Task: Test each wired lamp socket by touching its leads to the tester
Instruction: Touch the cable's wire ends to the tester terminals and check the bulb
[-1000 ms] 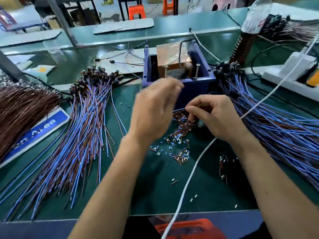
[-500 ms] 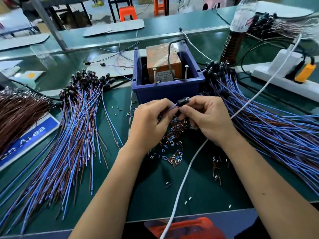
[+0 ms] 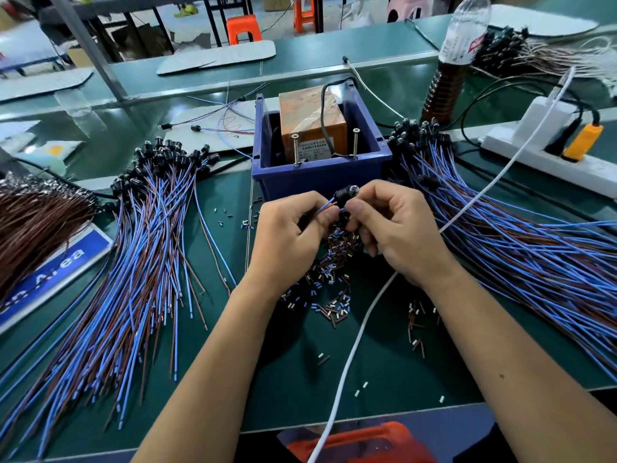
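- Landmark here is the dark blue plastic bin (image 3: pixel 320 177) sitting mid-bench, with an orange-brown taped tester box (image 3: pixel 312 123) inside it and two upright screws (image 3: pixel 355 143) poking up at the box's front edge.
- Just in front of the bin, both hands meet over one small black lamp socket (image 3: pixel 345 194) with blue and brown leads (image 3: pixel 325 206).
- Left hand (image 3: pixel 287 240) has fingers curled, pinching the leads right behind the socket.
- Right hand (image 3: pixel 397 235) is curled too, thumb and forefinger nipping the socket body.
- Socket sits lower than the screws, not touching them.
- Left of the bin: a fanned pile of blue-and-brown wired sockets (image 3: pixel 133 262) on the green bench mat (image 3: pixel 207 379).
- Right of the bin: another big spread of the same wired sockets (image 3: pixel 521 248).
- Below the hands, a scatter of tiny cut insulation bits (image 3: pixel 329 285).
- A white cable (image 3: pixel 354 345) runs from the near edge, under the right wrist, up toward a white power strip (image 3: pixel 547 152) right of the bin.
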Action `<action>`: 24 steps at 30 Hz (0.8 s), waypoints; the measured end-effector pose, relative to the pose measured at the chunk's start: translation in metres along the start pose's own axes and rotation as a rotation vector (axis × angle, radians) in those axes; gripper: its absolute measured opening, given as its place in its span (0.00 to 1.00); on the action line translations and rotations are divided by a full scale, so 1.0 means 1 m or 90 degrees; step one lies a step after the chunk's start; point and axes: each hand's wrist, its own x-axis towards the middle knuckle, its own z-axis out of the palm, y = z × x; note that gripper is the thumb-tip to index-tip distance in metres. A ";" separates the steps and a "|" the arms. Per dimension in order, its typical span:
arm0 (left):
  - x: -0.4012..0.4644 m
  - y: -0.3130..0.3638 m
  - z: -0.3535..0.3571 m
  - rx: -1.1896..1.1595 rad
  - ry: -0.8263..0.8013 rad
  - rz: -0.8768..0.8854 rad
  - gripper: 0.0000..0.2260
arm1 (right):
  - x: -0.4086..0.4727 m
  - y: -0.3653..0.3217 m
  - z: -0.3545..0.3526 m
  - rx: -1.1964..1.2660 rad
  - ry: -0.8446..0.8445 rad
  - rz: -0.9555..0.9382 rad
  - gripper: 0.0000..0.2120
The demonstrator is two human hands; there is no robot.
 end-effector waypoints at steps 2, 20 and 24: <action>0.000 -0.005 -0.006 -0.028 0.041 -0.033 0.14 | 0.003 0.000 -0.010 0.033 0.079 0.007 0.09; -0.005 0.012 0.022 -0.151 0.222 -0.070 0.08 | -0.002 -0.009 0.033 0.187 0.111 0.043 0.03; 0.001 0.012 0.019 -0.193 0.343 -0.124 0.08 | -0.003 -0.006 0.035 0.110 0.060 -0.023 0.08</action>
